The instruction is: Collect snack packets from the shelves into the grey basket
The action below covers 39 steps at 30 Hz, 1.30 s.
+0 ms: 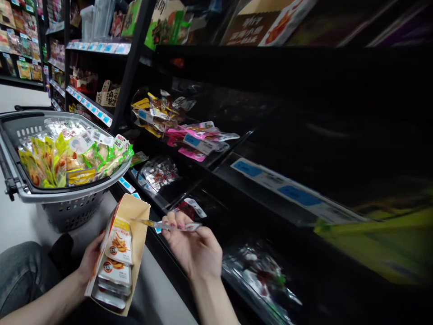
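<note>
My left hand (pixel 90 258) is closed on the side of an open cardboard display box (pixel 139 253), tilted low in front of me. Inside stand several white and yellow snack packets (pixel 119 246) with a fried-food picture on them. Just right of the box, my right hand (pixel 192 246) pinches a thin snack packet (pixel 152 224), seen nearly edge-on. That packet's left end reaches over the box's opening. Part of my left hand is hidden behind the box.
A grey shopping basket (pixel 71 196) full of bagged snacks stands at left. Dark shelves (pixel 209 171) on the right hold yellow packets (pixel 158 108), pink packets (pixel 199 137) and silver packets (pixel 158 174). A price strip (pixel 291 189) edges one shelf. My knee (pixel 23 275) is at lower left.
</note>
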Each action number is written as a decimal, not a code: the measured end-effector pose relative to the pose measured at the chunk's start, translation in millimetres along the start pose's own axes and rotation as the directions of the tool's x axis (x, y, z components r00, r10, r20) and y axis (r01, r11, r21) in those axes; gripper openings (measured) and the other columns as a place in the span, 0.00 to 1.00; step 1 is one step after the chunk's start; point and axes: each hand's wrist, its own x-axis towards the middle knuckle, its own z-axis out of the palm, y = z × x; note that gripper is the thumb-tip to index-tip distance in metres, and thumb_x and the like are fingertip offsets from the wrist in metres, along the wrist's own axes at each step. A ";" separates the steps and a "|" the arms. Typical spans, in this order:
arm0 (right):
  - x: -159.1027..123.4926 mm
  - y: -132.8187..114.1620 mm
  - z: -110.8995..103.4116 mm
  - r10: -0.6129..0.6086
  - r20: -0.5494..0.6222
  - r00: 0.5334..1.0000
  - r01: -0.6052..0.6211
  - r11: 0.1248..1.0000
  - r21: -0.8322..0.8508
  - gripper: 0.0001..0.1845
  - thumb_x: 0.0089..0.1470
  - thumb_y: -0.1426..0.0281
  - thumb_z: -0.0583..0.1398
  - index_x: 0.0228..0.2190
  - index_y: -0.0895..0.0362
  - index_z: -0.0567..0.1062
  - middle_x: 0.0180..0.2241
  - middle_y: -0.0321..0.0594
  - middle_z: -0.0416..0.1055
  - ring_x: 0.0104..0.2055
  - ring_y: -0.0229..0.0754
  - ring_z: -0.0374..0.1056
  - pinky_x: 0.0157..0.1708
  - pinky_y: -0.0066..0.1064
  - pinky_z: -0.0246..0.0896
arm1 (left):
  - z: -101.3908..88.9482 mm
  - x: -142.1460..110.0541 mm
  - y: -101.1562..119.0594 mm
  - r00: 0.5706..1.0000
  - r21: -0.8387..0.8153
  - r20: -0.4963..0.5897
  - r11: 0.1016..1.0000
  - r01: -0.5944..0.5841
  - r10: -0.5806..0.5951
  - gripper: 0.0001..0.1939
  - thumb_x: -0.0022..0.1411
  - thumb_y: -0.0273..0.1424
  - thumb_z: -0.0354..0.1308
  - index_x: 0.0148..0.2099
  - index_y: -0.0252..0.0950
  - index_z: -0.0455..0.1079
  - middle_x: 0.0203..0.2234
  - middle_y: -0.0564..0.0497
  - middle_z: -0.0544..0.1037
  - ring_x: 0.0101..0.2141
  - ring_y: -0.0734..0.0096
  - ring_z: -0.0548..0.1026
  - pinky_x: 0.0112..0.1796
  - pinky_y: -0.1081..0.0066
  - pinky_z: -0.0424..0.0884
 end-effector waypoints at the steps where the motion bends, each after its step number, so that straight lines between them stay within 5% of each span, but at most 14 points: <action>1: 0.3 4.3 -0.5 -0.017 0.003 1.000 0.017 1.000 -0.005 0.17 0.44 0.57 0.61 0.16 0.56 0.69 0.22 0.35 0.61 0.29 0.36 0.64 0.31 0.27 0.64 | 0.3 -0.4 0.1 1.000 0.004 -0.006 1.000 0.004 -0.004 0.25 0.59 0.41 0.54 0.50 0.25 0.69 0.39 0.39 0.80 0.42 0.53 0.76 0.49 0.58 0.65; 6: 0.1 19.4 6.8 -0.051 0.002 0.999 0.047 0.909 -0.414 0.11 0.37 0.64 0.68 0.18 0.55 0.73 0.24 0.36 0.65 0.32 0.40 0.65 0.37 0.32 0.62 | 0.2 -2.2 2.4 1.000 0.031 -0.008 1.000 -0.007 0.007 0.24 0.59 0.41 0.53 0.48 0.26 0.71 0.36 0.40 0.80 0.41 0.54 0.77 0.47 0.59 0.68; 9: -4.1 23.1 15.6 -0.108 -0.010 0.994 0.069 0.695 -0.715 0.12 0.35 0.69 0.68 0.28 0.53 0.77 0.39 0.41 0.68 0.45 0.46 0.65 0.47 0.38 0.58 | -2.2 -1.2 4.4 0.998 0.057 -0.009 0.996 -0.065 0.065 0.22 0.61 0.41 0.50 0.44 0.27 0.73 0.33 0.42 0.81 0.40 0.56 0.77 0.45 0.60 0.69; 12: -8.9 24.4 24.0 -0.120 0.005 0.993 0.064 0.494 -0.867 0.23 0.37 0.72 0.65 0.41 0.53 0.76 0.54 0.46 0.60 0.56 0.51 0.57 0.54 0.43 0.51 | -4.3 1.7 5.6 0.991 0.089 0.007 0.987 -0.132 0.132 0.20 0.62 0.38 0.47 0.41 0.27 0.74 0.30 0.44 0.81 0.39 0.57 0.77 0.46 0.59 0.68; 15: -12.8 22.8 30.4 -0.043 -0.016 0.999 0.003 0.403 -0.915 0.23 0.40 0.74 0.61 0.43 0.55 0.74 0.46 0.44 0.69 0.48 0.48 0.64 0.49 0.40 0.57 | -3.7 4.4 5.3 0.992 0.084 0.055 0.989 -0.118 0.114 0.19 0.57 0.37 0.53 0.43 0.27 0.73 0.33 0.42 0.81 0.40 0.55 0.76 0.47 0.58 0.68; 19: -15.0 17.2 29.3 -0.094 -0.153 0.984 -0.099 0.427 -0.899 0.06 0.40 0.73 0.61 0.26 0.56 0.69 0.24 0.32 0.66 0.27 0.37 0.61 0.28 0.28 0.56 | -1.8 4.3 4.4 0.997 0.042 -0.026 0.996 -0.074 0.075 0.23 0.57 0.39 0.54 0.48 0.24 0.70 0.36 0.39 0.80 0.41 0.54 0.76 0.47 0.58 0.68; 22: -12.6 16.0 19.6 -0.122 -0.236 0.964 -0.099 0.659 -0.745 0.15 0.40 0.69 0.64 0.21 0.55 0.61 0.19 0.28 0.59 0.22 0.33 0.55 0.22 0.24 0.51 | -2.5 2.1 4.6 0.989 0.028 -0.136 0.998 -0.053 0.056 0.25 0.60 0.42 0.49 0.48 0.26 0.69 0.35 0.39 0.80 0.39 0.55 0.77 0.46 0.57 0.69; 24: -9.8 17.1 13.1 -0.050 -0.253 0.966 -0.084 0.866 -0.493 0.19 0.39 0.66 0.67 0.22 0.55 0.59 0.21 0.28 0.63 0.22 0.33 0.58 0.22 0.24 0.54 | -3.5 0.7 5.0 0.985 0.033 -0.164 0.999 -0.043 0.048 0.24 0.62 0.42 0.47 0.48 0.26 0.69 0.34 0.39 0.80 0.36 0.56 0.78 0.43 0.58 0.70; 26: -7.5 18.3 9.8 0.008 -0.225 0.974 -0.061 0.971 -0.231 0.21 0.37 0.68 0.69 0.25 0.55 0.61 0.25 0.31 0.67 0.24 0.33 0.62 0.23 0.24 0.57 | -4.7 -0.5 5.2 0.987 0.043 -0.152 0.998 -0.041 0.047 0.23 0.63 0.42 0.46 0.47 0.27 0.70 0.32 0.40 0.80 0.33 0.57 0.79 0.41 0.59 0.72; 30: -8.7 16.2 13.5 0.047 -0.126 0.991 -0.027 0.987 0.158 0.21 0.36 0.75 0.68 0.33 0.57 0.67 0.23 0.29 0.66 0.22 0.29 0.62 0.23 0.19 0.58 | -5.6 -2.4 4.7 0.993 0.048 -0.113 0.998 -0.028 0.034 0.21 0.61 0.41 0.51 0.46 0.29 0.70 0.30 0.43 0.81 0.32 0.58 0.79 0.38 0.61 0.72; 33: -13.0 12.3 16.9 0.096 -0.064 0.993 -0.060 0.906 0.419 0.10 0.46 0.76 0.63 0.32 0.60 0.68 0.17 0.25 0.57 0.16 0.24 0.54 0.18 0.14 0.51 | -4.3 -4.2 4.5 0.990 0.044 -0.138 0.999 -0.016 0.021 0.20 0.61 0.40 0.51 0.47 0.29 0.70 0.31 0.43 0.81 0.34 0.57 0.79 0.40 0.60 0.71; 39: -11.4 13.4 10.8 0.191 -0.043 0.981 -0.151 0.876 0.459 0.02 0.50 0.77 0.57 0.30 0.63 0.69 0.17 0.26 0.53 0.15 0.23 0.47 0.14 0.14 0.44 | -4.3 -5.5 6.3 0.993 0.037 -0.122 0.999 0.000 0.005 0.19 0.61 0.39 0.52 0.46 0.29 0.70 0.32 0.43 0.81 0.34 0.58 0.79 0.41 0.60 0.71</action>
